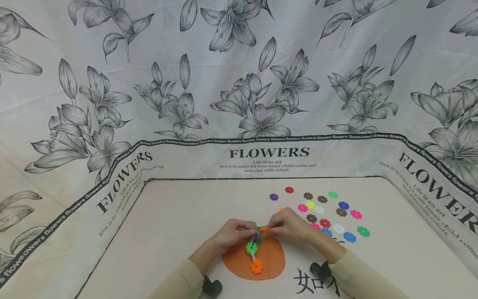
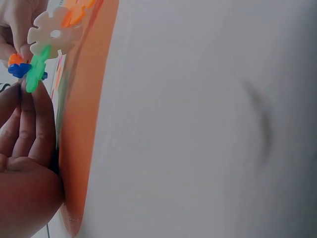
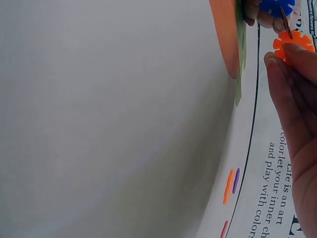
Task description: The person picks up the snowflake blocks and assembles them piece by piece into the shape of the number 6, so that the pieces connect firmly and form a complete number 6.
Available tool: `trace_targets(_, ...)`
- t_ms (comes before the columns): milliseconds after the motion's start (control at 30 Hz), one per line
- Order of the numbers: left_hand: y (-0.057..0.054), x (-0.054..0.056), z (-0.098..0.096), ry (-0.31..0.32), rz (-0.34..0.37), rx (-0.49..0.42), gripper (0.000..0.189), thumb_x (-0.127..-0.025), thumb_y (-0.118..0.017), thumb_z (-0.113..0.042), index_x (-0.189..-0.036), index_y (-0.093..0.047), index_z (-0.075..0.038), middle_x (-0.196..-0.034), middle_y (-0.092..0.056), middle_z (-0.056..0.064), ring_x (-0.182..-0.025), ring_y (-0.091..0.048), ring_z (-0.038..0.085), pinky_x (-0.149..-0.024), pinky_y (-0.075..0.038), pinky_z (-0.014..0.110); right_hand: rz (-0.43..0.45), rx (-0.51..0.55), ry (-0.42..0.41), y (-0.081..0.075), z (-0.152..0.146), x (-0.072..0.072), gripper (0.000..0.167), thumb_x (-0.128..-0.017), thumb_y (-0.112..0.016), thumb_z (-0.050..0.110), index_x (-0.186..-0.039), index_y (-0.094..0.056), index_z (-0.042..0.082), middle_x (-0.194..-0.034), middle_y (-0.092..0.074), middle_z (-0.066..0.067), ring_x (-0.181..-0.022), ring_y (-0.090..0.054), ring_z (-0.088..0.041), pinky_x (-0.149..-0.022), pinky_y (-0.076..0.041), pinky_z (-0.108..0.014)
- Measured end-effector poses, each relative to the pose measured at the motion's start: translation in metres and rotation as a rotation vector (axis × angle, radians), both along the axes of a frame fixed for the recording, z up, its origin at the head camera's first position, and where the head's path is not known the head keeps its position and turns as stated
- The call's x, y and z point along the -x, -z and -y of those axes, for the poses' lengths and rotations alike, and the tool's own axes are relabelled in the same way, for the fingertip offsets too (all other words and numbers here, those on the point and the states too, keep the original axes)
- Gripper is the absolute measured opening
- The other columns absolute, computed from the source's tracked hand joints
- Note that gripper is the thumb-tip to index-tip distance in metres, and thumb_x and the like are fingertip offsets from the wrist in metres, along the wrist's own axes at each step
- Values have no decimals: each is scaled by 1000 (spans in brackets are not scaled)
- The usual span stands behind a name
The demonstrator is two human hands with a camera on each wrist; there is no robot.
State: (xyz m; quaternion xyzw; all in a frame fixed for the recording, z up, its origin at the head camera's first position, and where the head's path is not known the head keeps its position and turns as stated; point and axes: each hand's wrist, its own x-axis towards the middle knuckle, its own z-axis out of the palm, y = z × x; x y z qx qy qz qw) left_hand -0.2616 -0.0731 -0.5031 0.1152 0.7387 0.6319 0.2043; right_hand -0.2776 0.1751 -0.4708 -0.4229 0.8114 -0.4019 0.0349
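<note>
Both hands meet over the middle of the table, at a chain of interlocking flower-shaped plastic discs. My left hand pinches the chain near its blue disc. From there hang a green disc, a white disc and an orange disc at the bottom. A brown disc, seen edge-on in the right wrist view, stands between the blue disc and another orange disc. Thumb and fingers of my right hand pinch that orange disc, its edge against the brown one.
Several loose flower discs in mixed colours, such as a green disc and a purple disc, lie spread at the back right. The tablecloth carries an orange fruit print and black characters. A flowered curtain surrounds the table.
</note>
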Motion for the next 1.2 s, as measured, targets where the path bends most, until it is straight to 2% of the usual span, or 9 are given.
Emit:
trace_targets(133, -1, 0, -1, 3, 0, 4, 18, -98, -70, -15, -98, -76, 2, -87, -76, 7, -85, -65, 15, -90, -54, 31, 27, -10, 20, 1, 0, 2, 8, -88, -78, 2, -91, -81, 9, -82, -76, -2, -70, -61, -5, -66, -55, -24)
trace_targets(233, -1, 0, -2, 16, 22, 2, 16, -98, -71, -14, -99, -76, 1, -88, -76, 7, -85, -67, 16, -92, -55, 33, 62, -24, 64, 2, 1, 0, 6, -90, -78, 8, -95, -81, 11, -88, -76, 1, -76, -64, -7, -73, -57, -24)
trace_targets(367, -2, -1, -1, 41, 39, -2, 14, -98, -71, -13, -101, -75, 0, -91, -77, 9, -88, -70, 18, -95, -55, 35, 80, -39, 97, 6, 3, -3, 10, -92, -76, 10, -102, -79, 11, -95, -76, 4, -86, -65, -8, -81, -57, -26)
trace_targets(533, -1, 0, -2, 49, 28, 10, 14, -98, -70, -13, -103, -76, -1, -95, -77, 8, -91, -70, 18, -96, -54, 36, 83, -84, 123, 5, 3, -4, 18, -94, -74, 9, -111, -76, 6, -97, -75, 6, -89, -66, -7, -83, -57, -27)
trace_targets(700, -2, 0, -3, 45, 32, 9, 14, -98, -70, -13, -103, -76, -2, -96, -77, 7, -92, -70, 17, -99, -53, 37, 93, -139, 219, 1, -13, -2, 28, -94, -74, 11, -120, -70, 2, -94, -70, 6, -87, -65, -10, -80, -57, -27)
trace_targets(933, -7, -1, -1, 51, 26, 16, 14, -98, -70, -12, -103, -75, 0, -95, -77, 7, -89, -69, 15, -92, -55, 32, 103, -205, 468, 3, -43, 7, 32, -90, -77, 14, -119, -70, 3, -91, -67, 3, -83, -60, -14, -70, -53, -27)
trace_targets(1033, -7, -1, 0, 55, 23, 17, 14, -98, -69, -12, -104, -74, 0, -93, -77, 6, -89, -69, 15, -93, -54, 32, 97, -214, 517, 7, -49, 13, 32, -89, -77, 13, -118, -69, 0, -89, -66, 1, -78, -58, -14, -67, -51, -27)
trace_targets(1200, -5, -1, 1, 49, 20, 29, 14, -97, -70, -13, -105, -75, -1, -91, -76, 5, -90, -68, 15, -95, -53, 33, 97, -203, 534, 10, -49, 24, 34, -88, -77, 11, -117, -68, -4, -84, -65, -2, -73, -54, -16, -63, -47, -28)
